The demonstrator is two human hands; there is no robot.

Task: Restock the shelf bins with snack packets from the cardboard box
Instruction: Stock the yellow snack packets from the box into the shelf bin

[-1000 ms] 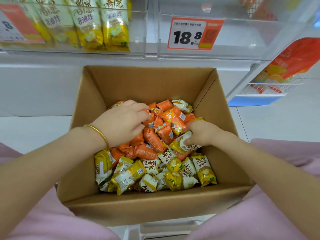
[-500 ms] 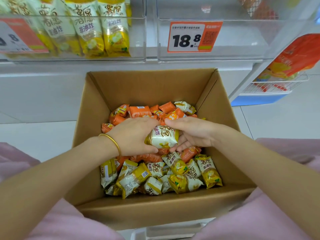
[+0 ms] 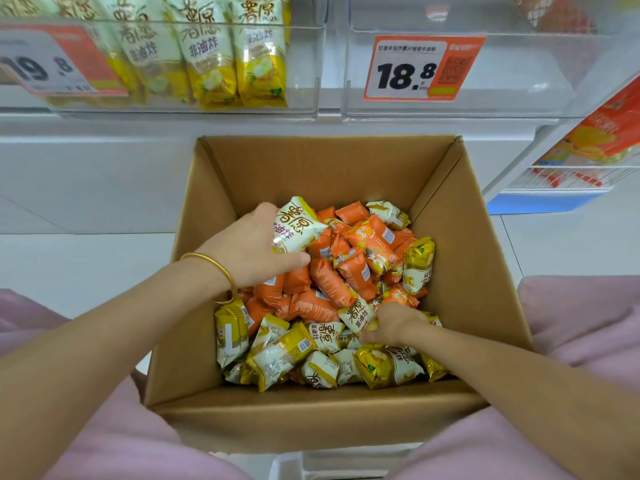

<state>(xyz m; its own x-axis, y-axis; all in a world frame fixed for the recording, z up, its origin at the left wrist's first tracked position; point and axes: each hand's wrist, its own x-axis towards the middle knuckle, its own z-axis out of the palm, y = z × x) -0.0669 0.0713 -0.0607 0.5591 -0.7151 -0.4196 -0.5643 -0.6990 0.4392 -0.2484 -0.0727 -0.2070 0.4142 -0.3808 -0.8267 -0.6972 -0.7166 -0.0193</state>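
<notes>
1. Starting at the shelf: left bin (image 3: 311, 98) holds upright yellow packs. Right bin (image 3: 519, 81), behind the 18.8 price tag (image 3: 420, 67), shows mostly bare clear wall.
2. Cardboard box (image 3: 322, 168) sits just below the bins, open-topped, partly full. Walls look stiff, so no need to steady it.
3. Pile inside: orange packets (image 3: 329, 282) toward the back, yellow packets (image 3: 284, 355) toward the front, all loose. Expect them to slide and shift when dug into.
4. Left hand (image 3: 249, 247): thumb and fingers wrapped round one yellow-white packet (image 3: 298, 226), held above the orange ones at the box's back left.
5. Right hand (image 3: 394, 323): fingers dug into the pile at front right, against another yellow packet (image 3: 358, 315). Can't tell if they have closed on it.
6. Single packet, my read: light, air-puffed pillow pack, glossy film so slippery, contents likely crushable. Grip across the mid-body, thumb opposite fingers, or pinch a crimped end seal. Light squeeze only. Several per grab is feasible, but outer ones may slip out.
</notes>
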